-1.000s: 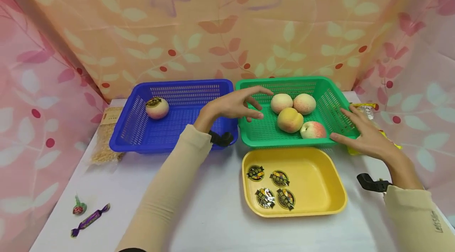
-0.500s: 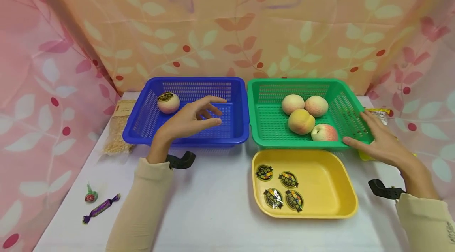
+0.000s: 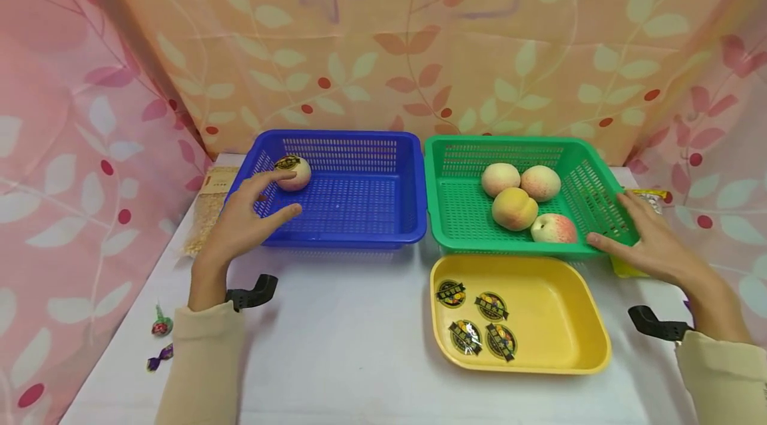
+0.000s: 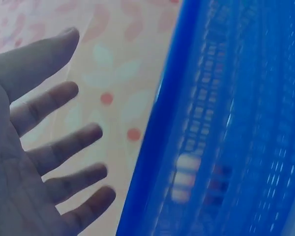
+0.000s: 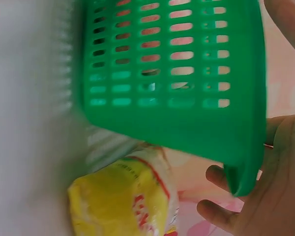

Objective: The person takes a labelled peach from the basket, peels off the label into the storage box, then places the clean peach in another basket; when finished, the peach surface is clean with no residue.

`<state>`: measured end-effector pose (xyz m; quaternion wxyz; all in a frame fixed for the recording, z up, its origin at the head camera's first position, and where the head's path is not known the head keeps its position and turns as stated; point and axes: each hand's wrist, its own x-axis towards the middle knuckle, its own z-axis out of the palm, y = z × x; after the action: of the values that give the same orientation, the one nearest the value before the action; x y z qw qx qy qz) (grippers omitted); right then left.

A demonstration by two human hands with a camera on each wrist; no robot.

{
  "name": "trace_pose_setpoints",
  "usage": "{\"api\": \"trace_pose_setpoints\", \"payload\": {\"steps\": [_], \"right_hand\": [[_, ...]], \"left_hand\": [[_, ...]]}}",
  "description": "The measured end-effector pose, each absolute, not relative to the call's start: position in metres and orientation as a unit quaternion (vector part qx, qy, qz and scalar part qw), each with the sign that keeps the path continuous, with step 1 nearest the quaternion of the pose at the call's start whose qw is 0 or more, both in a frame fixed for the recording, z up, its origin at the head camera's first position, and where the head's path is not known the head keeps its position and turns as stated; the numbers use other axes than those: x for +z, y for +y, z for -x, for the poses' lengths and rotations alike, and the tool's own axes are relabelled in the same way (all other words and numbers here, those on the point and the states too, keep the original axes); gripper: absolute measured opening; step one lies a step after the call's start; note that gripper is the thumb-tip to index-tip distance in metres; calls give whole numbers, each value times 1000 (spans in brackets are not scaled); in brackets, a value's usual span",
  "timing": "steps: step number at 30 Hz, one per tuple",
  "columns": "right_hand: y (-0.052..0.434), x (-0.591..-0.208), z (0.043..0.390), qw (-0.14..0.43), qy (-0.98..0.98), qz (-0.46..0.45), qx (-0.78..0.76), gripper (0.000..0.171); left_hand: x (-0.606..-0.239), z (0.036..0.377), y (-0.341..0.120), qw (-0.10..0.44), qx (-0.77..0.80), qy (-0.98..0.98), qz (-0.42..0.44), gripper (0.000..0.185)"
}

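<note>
My left hand [image 3: 246, 218] is at the left front of the blue basket [image 3: 347, 236], fingers spread and holding nothing. Its index finger overlaps a pale pink peach [image 3: 303, 177] with a black-and-gold sticker, inside that basket. The left wrist view has the spread fingers apart from the basket's wall [image 4: 177, 113]. My right hand [image 3: 656, 245] rests at the right front corner of the green basket [image 3: 509, 140], thumb at the front rim and fingers along the right side. Several peaches lie in there, among them a yellow peach [image 3: 514, 209] and a red-blushed one [image 3: 554, 229].
In front of the green basket stands a yellow tray [image 3: 563, 338] with several round stickers [image 3: 492, 306]. A bag of grains [image 3: 206, 215] lies left of the blue basket, a lollipop [image 3: 162, 326] and purple-wrapped candy [image 3: 159, 358] nearer. A yellow packet [image 5: 118, 201] lies beyond the green basket's side.
My left hand has moved left from the green basket, across the blue basket, to its left side. The right hand stays at the green basket's corner. The head view has shifted slightly.
</note>
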<state>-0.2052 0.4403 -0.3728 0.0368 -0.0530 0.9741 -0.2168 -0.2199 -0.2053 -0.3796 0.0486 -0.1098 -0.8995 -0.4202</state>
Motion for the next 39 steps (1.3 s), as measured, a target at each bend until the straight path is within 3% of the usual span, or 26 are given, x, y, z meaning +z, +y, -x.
{"api": "trace_pose_setpoints", "payload": {"steps": [12, 24, 39], "right_hand": [[414, -346, 227, 3, 982, 83, -167, 102], [342, -313, 249, 22, 962, 159, -223, 91], [236, -299, 280, 46, 933, 261, -243, 83]], "left_hand": [[-400, 214, -254, 35, -345, -937, 50, 87], [-408, 208, -272, 5, -318, -948, 18, 95], [-410, 207, -278, -24, -351, -936, 2, 97]]}}
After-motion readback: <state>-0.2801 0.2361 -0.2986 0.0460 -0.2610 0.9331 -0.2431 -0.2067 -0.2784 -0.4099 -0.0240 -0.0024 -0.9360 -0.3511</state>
